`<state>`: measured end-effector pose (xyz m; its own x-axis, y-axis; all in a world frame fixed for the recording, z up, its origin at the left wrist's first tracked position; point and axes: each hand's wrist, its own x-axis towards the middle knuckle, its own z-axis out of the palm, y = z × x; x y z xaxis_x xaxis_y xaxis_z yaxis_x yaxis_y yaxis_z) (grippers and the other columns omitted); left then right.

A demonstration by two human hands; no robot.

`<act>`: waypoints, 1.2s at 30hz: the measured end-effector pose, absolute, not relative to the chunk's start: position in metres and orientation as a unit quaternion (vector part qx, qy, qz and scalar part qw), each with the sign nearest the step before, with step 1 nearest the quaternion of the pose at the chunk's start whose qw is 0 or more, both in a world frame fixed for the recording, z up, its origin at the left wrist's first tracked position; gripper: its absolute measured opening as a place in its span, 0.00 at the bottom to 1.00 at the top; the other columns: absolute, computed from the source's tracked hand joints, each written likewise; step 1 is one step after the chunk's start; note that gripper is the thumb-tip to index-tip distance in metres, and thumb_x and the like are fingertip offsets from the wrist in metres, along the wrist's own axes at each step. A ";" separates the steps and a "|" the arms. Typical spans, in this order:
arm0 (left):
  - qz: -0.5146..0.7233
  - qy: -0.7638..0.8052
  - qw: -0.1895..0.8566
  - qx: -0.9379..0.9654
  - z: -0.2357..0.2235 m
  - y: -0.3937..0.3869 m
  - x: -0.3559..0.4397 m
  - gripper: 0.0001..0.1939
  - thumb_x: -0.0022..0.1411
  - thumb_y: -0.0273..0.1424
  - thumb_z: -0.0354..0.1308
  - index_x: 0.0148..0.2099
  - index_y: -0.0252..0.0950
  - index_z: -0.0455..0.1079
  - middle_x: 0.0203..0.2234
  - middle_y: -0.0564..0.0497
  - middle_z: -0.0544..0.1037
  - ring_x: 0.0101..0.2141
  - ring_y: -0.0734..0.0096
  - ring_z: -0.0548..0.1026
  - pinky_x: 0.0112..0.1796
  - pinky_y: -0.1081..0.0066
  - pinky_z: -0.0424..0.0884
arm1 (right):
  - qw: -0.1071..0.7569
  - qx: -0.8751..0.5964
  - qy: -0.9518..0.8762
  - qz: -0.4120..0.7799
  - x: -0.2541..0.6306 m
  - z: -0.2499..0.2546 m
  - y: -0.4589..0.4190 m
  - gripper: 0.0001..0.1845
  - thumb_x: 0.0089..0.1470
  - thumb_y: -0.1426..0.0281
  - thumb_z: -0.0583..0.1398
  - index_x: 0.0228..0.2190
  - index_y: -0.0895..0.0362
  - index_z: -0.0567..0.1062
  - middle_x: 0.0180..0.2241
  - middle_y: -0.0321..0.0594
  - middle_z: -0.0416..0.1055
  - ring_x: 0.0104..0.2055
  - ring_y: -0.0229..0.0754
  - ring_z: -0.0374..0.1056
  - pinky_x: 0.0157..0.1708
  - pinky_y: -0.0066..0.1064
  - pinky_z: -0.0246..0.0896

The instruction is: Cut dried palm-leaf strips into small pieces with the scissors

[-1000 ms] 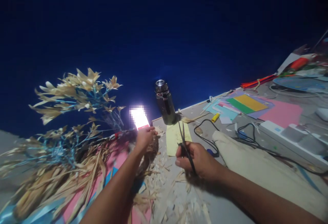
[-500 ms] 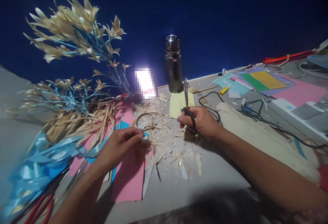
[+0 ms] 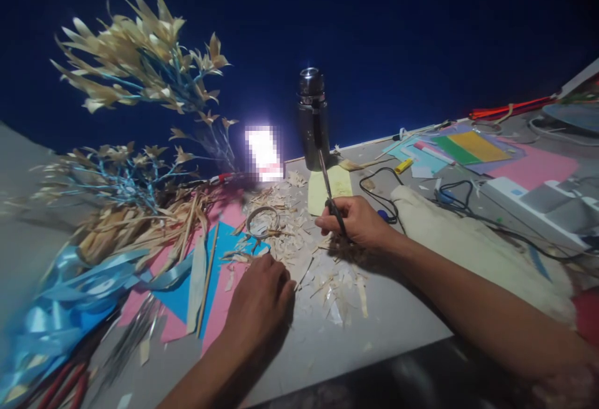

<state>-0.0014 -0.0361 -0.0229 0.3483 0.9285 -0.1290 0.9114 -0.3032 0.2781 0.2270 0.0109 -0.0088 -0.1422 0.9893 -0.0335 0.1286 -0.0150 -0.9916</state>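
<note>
My right hand (image 3: 358,222) grips a pair of dark-handled scissors (image 3: 326,178), with the blades pointing up and away from me. The scissors are above the yellow paper (image 3: 346,181) and pale trimmings (image 3: 294,237). Low over the table at the centre, my left hand (image 3: 264,290) has its fingers curled down and pressed together. Whatever they hold, if anything, is hidden behind the hand. A thin dark sliver (image 3: 305,274) lies just right of its fingertips. Beyond it is a roll of tape (image 3: 262,221) among the scraps. Blue paper (image 3: 180,293) and pink paper (image 3: 223,309) lie beside and under the left hand.
Dried-leaf flowers on blue stems (image 3: 154,72) rise at the left, above blue ribbon (image 3: 60,309) and red-handled pliers (image 3: 65,384). A dark flask (image 3: 312,122) stands at the back. Right are a beige cloth (image 3: 440,234), a black cable (image 3: 515,231) and coloured papers (image 3: 533,166).
My left hand has moved right and down to the table, fingers curling under. The scissors, still in my right hand, have tipped to the left. The view has shifted slightly.
</note>
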 end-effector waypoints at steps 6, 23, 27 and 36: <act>0.020 0.582 0.139 0.801 -0.027 -0.038 -0.001 0.09 0.64 0.35 0.55 0.33 0.37 0.70 0.34 0.45 0.75 0.38 0.55 0.72 0.37 0.62 0.63 | 0.432 -0.502 -0.550 0.508 0.227 -0.006 0.011 0.18 0.43 0.58 0.70 0.23 0.59 0.75 0.22 0.38 0.74 0.24 0.36 0.64 0.25 0.28 0.55; 0.195 0.562 0.185 0.783 -0.041 0.037 0.034 0.06 0.59 0.31 0.58 0.29 0.37 0.69 0.31 0.48 0.71 0.37 0.59 0.71 0.39 0.63 0.64 | 0.410 -0.499 -0.559 0.521 0.228 -0.011 0.014 0.18 0.44 0.58 0.71 0.25 0.61 0.75 0.24 0.38 0.73 0.25 0.36 0.64 0.26 0.28 0.56; 0.241 0.550 0.279 0.750 -0.035 0.037 0.029 0.09 0.60 0.34 0.56 0.27 0.38 0.66 0.24 0.51 0.72 0.28 0.66 0.72 0.31 0.67 0.66 | 0.414 -0.502 -0.559 0.514 0.227 -0.009 0.014 0.19 0.43 0.59 0.71 0.25 0.60 0.74 0.23 0.36 0.70 0.25 0.36 0.63 0.25 0.28 0.55; 0.362 0.477 0.653 0.464 -0.008 0.010 0.025 0.14 0.50 0.36 0.70 0.29 0.36 0.68 0.17 0.58 0.69 0.18 0.78 0.64 0.22 0.77 0.57 | 0.444 -0.460 -0.472 0.608 0.211 -0.014 -0.001 0.14 0.44 0.68 0.68 0.32 0.58 0.72 0.25 0.32 0.68 0.24 0.34 0.62 0.24 0.26 0.57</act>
